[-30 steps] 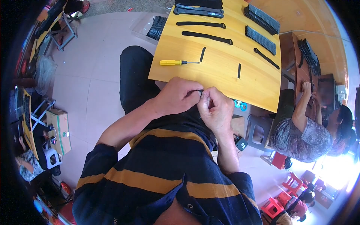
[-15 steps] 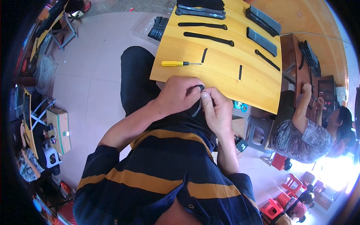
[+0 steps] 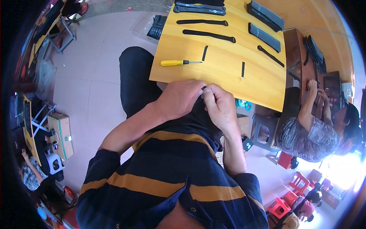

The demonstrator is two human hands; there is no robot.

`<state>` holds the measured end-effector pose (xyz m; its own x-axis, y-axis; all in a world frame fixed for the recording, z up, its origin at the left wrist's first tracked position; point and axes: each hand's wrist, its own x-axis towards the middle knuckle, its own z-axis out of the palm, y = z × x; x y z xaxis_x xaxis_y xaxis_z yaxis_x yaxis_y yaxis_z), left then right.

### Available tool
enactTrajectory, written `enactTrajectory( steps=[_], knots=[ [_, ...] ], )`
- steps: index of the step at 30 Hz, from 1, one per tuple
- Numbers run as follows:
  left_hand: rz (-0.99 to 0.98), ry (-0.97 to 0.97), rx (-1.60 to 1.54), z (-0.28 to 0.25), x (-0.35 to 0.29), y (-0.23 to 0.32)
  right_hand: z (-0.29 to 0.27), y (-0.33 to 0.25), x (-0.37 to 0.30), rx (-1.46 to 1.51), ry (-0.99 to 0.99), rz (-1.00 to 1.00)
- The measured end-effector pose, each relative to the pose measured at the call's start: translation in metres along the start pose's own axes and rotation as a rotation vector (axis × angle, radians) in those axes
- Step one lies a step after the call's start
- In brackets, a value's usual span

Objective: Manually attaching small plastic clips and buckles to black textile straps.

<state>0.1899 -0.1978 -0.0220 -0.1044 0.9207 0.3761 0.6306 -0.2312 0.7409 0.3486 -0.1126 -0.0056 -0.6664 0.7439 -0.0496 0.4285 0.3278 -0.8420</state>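
Just past the table's near edge, my two hands meet over my lap with a black strap (image 3: 204, 88) pinched between them; only a small dark bit of it shows. My left hand (image 3: 179, 100) is closed on it, fingers curled inward. My right hand (image 3: 222, 108) grips it between thumb and fingers. On the yellow wooden table (image 3: 221, 76) beyond lies a yellow-handled screwdriver (image 3: 173, 63), its shaft pointing right. Farther on are two short black strips (image 3: 205, 53). Long black straps with a looped end (image 3: 209, 36) lie behind them.
Stacks of black straps (image 3: 265, 37) stand at the table's far right, with others (image 3: 200, 8) at the far left. A clear bin (image 3: 143, 30) holds more beside the table. To the right a co-worker (image 3: 305, 133) sits at a brown table near a grey stool (image 3: 263, 131).
The hands have drawn closer together over the strap, and its loop and hanging part are now mostly hidden. The table appears slightly higher and farther left in view.
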Motion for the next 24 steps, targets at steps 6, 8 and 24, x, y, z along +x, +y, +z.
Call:
enactTrajectory(
  steps=[6,8,24],
  knots=[
    [0.000,-0.002,-0.013,-0.004,0.001,0.004,0.002,-0.010,0.002,-0.012,0.125,-0.134],
    [-0.065,0.042,-0.162,-0.004,0.002,0.006,0.006,-0.007,0.001,0.049,0.150,-0.153],
    [0.007,0.104,-0.069,-0.002,0.009,0.013,0.010,0.003,-0.010,0.479,0.081,-0.017]
  ],
)
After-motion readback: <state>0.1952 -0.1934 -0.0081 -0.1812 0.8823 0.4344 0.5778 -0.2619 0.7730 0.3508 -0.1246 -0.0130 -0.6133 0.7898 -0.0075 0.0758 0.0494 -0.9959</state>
